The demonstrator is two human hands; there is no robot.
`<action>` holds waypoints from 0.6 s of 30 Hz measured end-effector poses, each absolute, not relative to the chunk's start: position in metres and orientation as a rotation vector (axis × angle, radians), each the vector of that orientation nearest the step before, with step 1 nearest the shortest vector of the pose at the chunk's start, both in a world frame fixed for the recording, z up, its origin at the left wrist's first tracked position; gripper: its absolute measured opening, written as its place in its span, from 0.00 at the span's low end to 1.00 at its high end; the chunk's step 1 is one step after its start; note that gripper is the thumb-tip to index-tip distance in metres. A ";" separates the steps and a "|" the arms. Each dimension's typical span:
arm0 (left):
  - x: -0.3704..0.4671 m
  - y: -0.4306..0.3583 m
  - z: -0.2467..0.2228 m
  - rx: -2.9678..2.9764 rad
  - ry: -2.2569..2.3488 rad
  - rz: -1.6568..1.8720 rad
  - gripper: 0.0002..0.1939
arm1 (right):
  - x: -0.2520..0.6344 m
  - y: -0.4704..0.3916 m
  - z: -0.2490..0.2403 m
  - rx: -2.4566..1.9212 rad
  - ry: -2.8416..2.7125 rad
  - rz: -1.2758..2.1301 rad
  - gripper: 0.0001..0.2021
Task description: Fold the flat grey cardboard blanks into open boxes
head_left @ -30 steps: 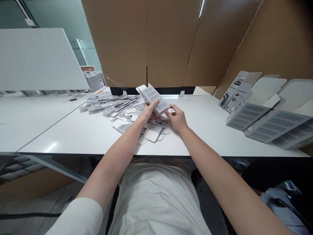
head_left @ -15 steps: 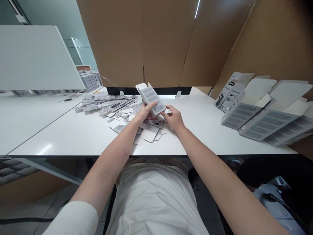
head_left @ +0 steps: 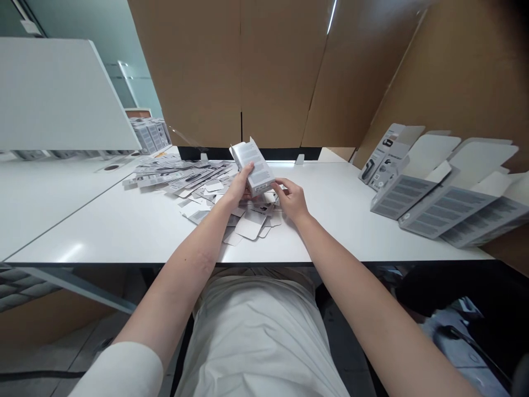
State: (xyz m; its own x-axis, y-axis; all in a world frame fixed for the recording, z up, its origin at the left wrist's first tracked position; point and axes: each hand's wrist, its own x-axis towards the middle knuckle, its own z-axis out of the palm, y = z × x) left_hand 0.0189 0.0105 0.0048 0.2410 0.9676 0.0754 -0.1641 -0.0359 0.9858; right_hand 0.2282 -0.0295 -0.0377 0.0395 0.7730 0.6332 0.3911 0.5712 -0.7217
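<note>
Working over the glossy white desk [head_left: 341, 212] and loose pile of flat, grey-and-white cartons [head_left: 250, 223], holding up a small grey-and-white cardboard box [head_left: 257, 168]. Slanting its long axis far-left to near-right, clasping it in the closed left hand [head_left: 237, 186], pinching its near-right corner with the half-curled right hand [head_left: 294, 203].

White tbl [head_left: 124, 231], brown cardboard panels [head_left: 281, 71]

cool, moderate light leaves glare on the white tabletop [head_left: 124, 231]; shadow darkens the space beneath, the upper right corner is black, and wide-angle distortion stretches the edges.
</note>
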 end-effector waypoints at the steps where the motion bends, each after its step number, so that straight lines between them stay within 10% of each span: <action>1: 0.018 0.011 0.005 1.244 0.898 1.141 0.45 | 0.228 -0.029 -0.038 -1.007 -1.578 0.388 0.36; 18: 0.022 0.012 0.002 1.234 0.937 1.206 0.49 | 0.227 -0.031 -0.040 -1.039 -1.581 0.398 0.31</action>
State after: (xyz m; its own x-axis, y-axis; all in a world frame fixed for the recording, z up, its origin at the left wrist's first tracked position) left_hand 0.0223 0.0120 0.0020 0.1632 0.9822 0.0928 -0.1528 -0.0678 0.9859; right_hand 0.2273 -0.0314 -0.0396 0.0365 0.7881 0.6144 0.4028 0.5511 -0.7308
